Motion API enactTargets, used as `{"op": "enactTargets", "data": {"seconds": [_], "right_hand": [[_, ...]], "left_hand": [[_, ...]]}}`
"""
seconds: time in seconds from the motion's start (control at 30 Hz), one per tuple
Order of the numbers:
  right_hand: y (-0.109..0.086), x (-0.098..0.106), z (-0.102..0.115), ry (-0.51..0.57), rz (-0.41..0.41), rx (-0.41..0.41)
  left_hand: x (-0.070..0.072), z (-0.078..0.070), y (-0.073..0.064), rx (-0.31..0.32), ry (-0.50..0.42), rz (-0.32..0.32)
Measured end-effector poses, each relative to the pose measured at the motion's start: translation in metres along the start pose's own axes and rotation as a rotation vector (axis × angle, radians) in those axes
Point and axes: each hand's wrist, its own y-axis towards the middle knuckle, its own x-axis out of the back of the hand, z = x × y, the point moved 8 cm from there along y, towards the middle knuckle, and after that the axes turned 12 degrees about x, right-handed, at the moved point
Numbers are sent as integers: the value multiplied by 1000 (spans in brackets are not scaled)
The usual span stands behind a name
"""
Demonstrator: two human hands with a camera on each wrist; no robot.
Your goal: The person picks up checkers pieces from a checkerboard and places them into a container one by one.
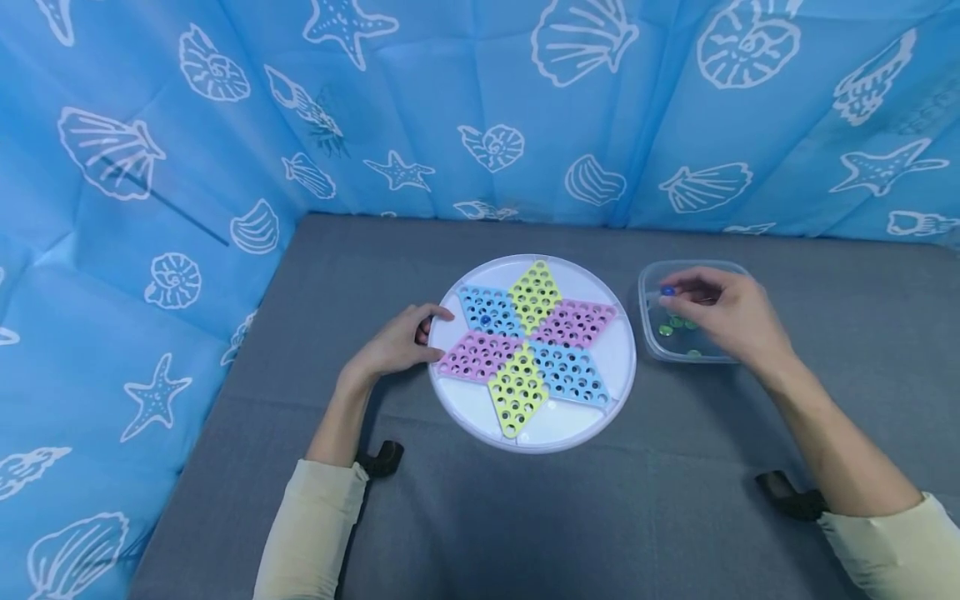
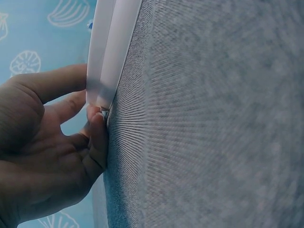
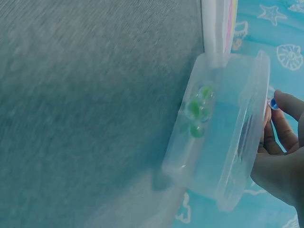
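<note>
Between the thumb and fingertip of my right hand point(image 1: 738, 312) is a blue marble point(image 1: 667, 291), pinched above the clear plastic container point(image 1: 647, 335). Several green marbles point(image 1: 665, 331) lie on the container's bottom; the right wrist view shows the same green marbles point(image 3: 195, 110) through its side wall. My left hand point(image 1: 397, 340) grips the left rim of a round white Chinese checkers board point(image 1: 468, 406). Its fingers curl at the board's edge point(image 2: 110, 52) in the left wrist view. Another blue marble point(image 1: 485, 320) sits in a hole of the board's upper left blue point.
The board and the container stand side by side on a grey cloth-covered table point(image 1: 525, 517). A blue curtain point(image 1: 420, 100) with white sea shapes hangs behind and to the left. Dark wrist-camera mounts point(image 1: 382, 459) stick out beside both forearms.
</note>
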Motion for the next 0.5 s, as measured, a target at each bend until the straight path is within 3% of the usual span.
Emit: {"op": "enactTargets", "data": {"seconds": [0.5], "right_hand": [[9,-7,-26,-19,69,-69]], "left_hand": [[0,3,-1,21,5,-15]]}}
